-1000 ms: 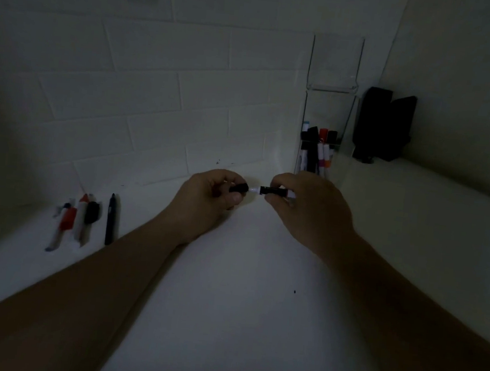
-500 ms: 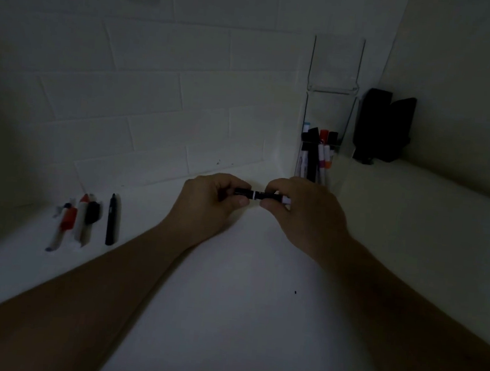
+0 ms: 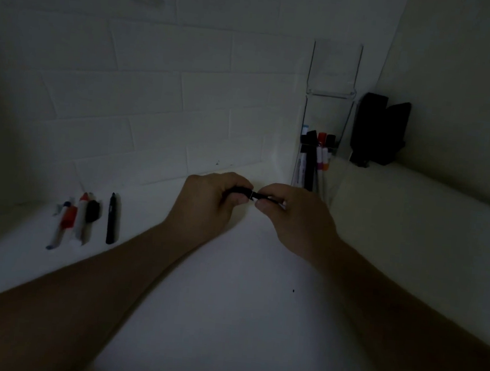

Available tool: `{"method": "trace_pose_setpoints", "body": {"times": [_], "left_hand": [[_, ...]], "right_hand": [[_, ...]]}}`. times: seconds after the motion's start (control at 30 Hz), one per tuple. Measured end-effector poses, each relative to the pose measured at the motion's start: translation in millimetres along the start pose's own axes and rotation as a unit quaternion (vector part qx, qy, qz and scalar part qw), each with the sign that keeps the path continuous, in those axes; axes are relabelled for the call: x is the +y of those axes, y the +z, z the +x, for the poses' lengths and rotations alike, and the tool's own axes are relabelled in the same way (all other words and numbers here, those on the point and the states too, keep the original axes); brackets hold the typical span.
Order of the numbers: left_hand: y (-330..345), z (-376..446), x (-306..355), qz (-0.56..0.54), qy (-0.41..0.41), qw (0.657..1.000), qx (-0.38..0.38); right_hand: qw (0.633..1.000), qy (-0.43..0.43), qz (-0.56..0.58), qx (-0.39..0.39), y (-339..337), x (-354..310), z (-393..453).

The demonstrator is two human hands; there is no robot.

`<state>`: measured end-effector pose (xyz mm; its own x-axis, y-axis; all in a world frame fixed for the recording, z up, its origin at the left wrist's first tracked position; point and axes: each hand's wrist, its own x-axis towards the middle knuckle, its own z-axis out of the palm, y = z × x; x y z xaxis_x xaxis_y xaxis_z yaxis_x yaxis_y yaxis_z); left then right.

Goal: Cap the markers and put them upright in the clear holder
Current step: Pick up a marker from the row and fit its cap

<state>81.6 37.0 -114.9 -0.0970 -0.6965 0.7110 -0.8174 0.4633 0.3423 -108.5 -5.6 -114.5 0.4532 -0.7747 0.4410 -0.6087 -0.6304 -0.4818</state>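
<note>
Hands (image 3: 254, 204) around marker (image 3: 244, 192), near clear holder (image 3: 329, 109).

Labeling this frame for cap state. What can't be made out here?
- Head view: whether the cap is fully seated on the marker; left hand and right hand cover the ends.
- Head view: which loose markers at left are capped; dim, small.
- Head view: count of markers inside the clear holder; they overlap.

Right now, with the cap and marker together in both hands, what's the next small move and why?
Probably carry the marker in the right hand to the clear holder and stand it upright: the black cap in the left hand looks joined to it, though seating is hard to confirm.
</note>
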Motion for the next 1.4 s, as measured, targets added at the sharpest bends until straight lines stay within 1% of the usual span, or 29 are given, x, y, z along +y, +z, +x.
{"method": "trace_pose_setpoints", "body": {"times": [0.07,0.17,0.2,0.23,0.27,0.3,0.37,0.4,0.43,0.47,0.5,0.53,0.6,0.7,0.77,0.8,0.87,0.97,1.1,1.13,1.17,1.23,1.27,1.3,1.33,1.4], "left_hand": [[1,0,2,-0.017,-0.021,1.000,-0.004],[6,-2,8,-0.101,-0.135,0.985,-0.030],[7,-1,10,-0.117,-0.164,0.979,-0.043],[8,0,11,-0.114,-0.173,0.976,-0.064],[9,0,12,-0.102,-0.170,0.976,-0.089],[9,-1,13,-0.090,-0.158,0.977,-0.113],[12,-3,14,-0.040,-0.103,0.983,-0.149],[14,-4,15,-0.005,-0.061,0.986,-0.157],[17,-5,14,0.020,-0.022,0.986,-0.162],[20,-5,14,0.028,0.009,0.986,-0.162],[21,-5,13,0.026,0.025,0.986,-0.162],[22,-5,13,0.025,0.034,0.986,-0.161],[23,-5,11,0.028,0.040,0.985,-0.163],[26,-5,8,0.031,0.042,0.985,-0.164],[26,-5,7,0.025,0.037,0.984,-0.170],[26,-6,6,0.025,0.037,0.984,-0.173],[26,-6,5,0.025,0.039,0.983,-0.175],[26,-6,5,0.027,0.035,0.983,-0.177],[25,-7,6,0.053,0.039,0.979,-0.193],[23,-5,7,0.060,0.036,0.977,-0.202],[18,-3,8,0.064,0.026,0.973,-0.219],[1,6,9,0.043,-0.024,0.960,-0.274],[-12,10,9,0.025,-0.046,0.953,-0.299],[-26,12,6,0.018,-0.055,0.948,-0.313],[-40,13,2,0.027,-0.054,0.948,-0.313],[-71,9,-13,0.057,-0.070,0.958,-0.271]], "right_hand": [[1.000,0.015,0.019,-0.018,-4,-3,2],[0.994,0.025,0.048,-0.093,-15,-3,6],[0.992,0.020,0.062,-0.112,-20,-5,5],[0.990,0.017,0.087,-0.113,-27,-9,5],[0.988,0.019,0.124,-0.088,-35,-14,6],[0.985,0.024,0.168,-0.035,-44,-20,8],[0.962,0.028,0.245,0.119,-70,-28,20],[0.949,0.017,0.252,0.190,-85,-28,26],[0.942,-0.002,0.231,0.242,-99,-26,32],[0.943,-0.022,0.189,0.274,-112,-21,37],[0.947,-0.034,0.134,0.288,-121,-15,42],[0.953,-0.036,0.075,0.290,-125,-6,48],[0.963,-0.020,-0.013,0.267,-125,10,56],[0.976,-0.019,-0.094,0.197,-109,27,59],[0.975,-0.024,-0.158,0.155,-101,34,54],[0.973,-0.028,-0.178,0.147,-99,37,50],[0.973,-0.034,-0.184,0.137,-94,40,44],[0.982,-0.044,-0.157,0.094,-88,48,38],[0.984,-0.026,-0.154,0.081,-83,53,30],[0.983,-0.011,-0.161,0.093,-81,52,26],[0.976,0.002,-0.179,0.125,-79,50,23],[0.952,0.011,-0.227,0.206,-75,38,15],[0.947,0.002,-0.231,0.224,-69,29,13],[0.951,-0.015,-0.220,0.217,-61,20,14],[0.960,-0.038,-0.201,0.192,-50,11,15],[0.980,-0.088,-0.136,0.113,-24,-9,19]]}}
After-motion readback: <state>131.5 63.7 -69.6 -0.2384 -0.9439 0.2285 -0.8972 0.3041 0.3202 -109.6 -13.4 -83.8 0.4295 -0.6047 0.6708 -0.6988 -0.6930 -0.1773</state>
